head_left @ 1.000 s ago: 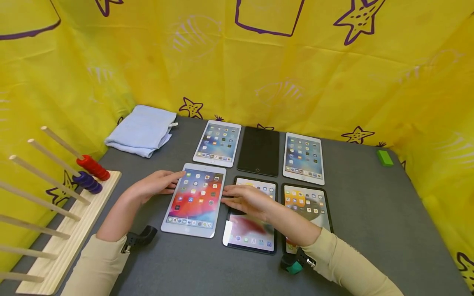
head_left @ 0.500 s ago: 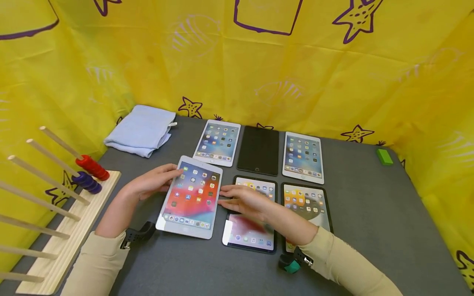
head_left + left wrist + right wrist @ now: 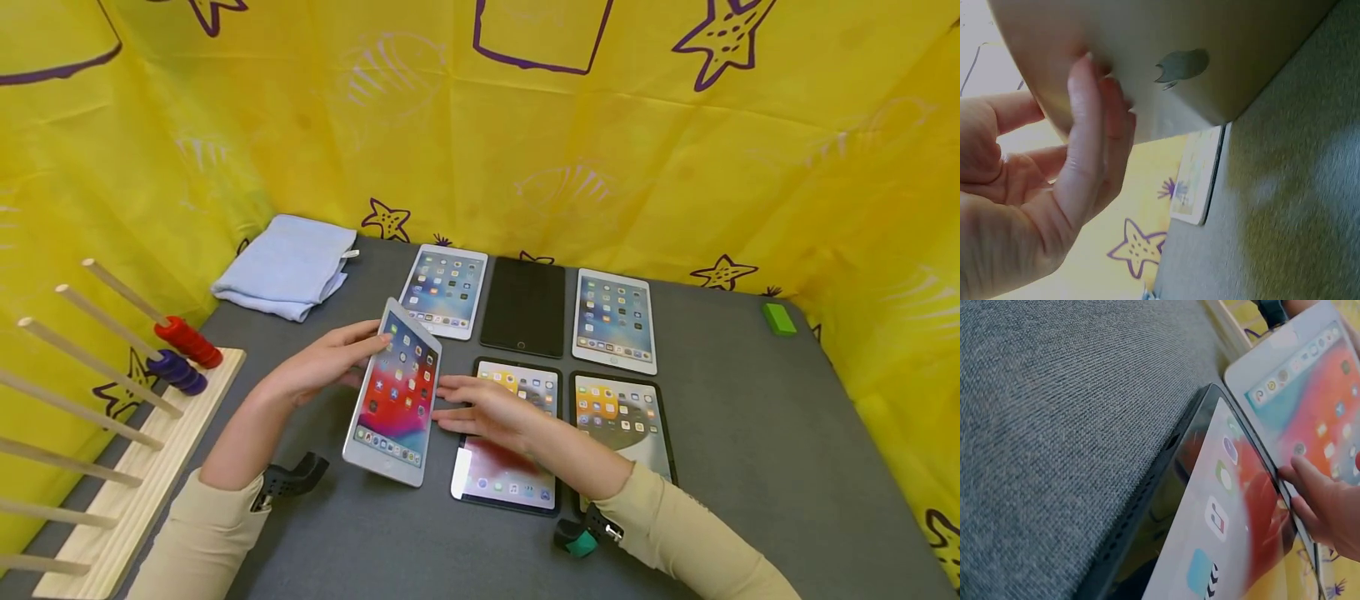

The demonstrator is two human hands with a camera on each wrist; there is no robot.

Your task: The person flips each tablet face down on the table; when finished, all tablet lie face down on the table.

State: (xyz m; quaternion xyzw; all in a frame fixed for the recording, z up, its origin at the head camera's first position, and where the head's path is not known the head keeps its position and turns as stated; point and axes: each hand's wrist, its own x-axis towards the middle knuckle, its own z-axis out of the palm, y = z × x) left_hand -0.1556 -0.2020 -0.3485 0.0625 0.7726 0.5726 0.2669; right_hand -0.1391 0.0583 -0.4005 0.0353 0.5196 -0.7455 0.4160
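Note:
My left hand point(image 3: 330, 358) grips a white tablet point(image 3: 397, 400) by its upper left edge, thumb on the front and fingers behind. The tablet stands tilted, its lit screen showing rows of app icons. In the left wrist view, the fingers press on its metal back point(image 3: 1141, 37), which bears an apple logo point(image 3: 1184, 65). Beside the right edge, my right hand point(image 3: 498, 414) holds its fingers extended; whether the fingertips touch the tablet is unclear. Under that hand lies a black-framed tablet point(image 3: 502, 483) with a lit screen, partly hidden.
At the back lie a white tablet point(image 3: 444, 287), a dark-screened tablet point(image 3: 522, 304) and another white tablet point(image 3: 615, 317). A black-framed tablet point(image 3: 630, 417) is partly under my right forearm. A folded blue cloth point(image 3: 285, 262), a wooden peg rack point(image 3: 150, 467) and a green block point(image 3: 779, 319) surround them.
The white tablet has come up off the table in my left hand and turned, tilting more steeply. My right hand has shifted slightly left alongside its edge.

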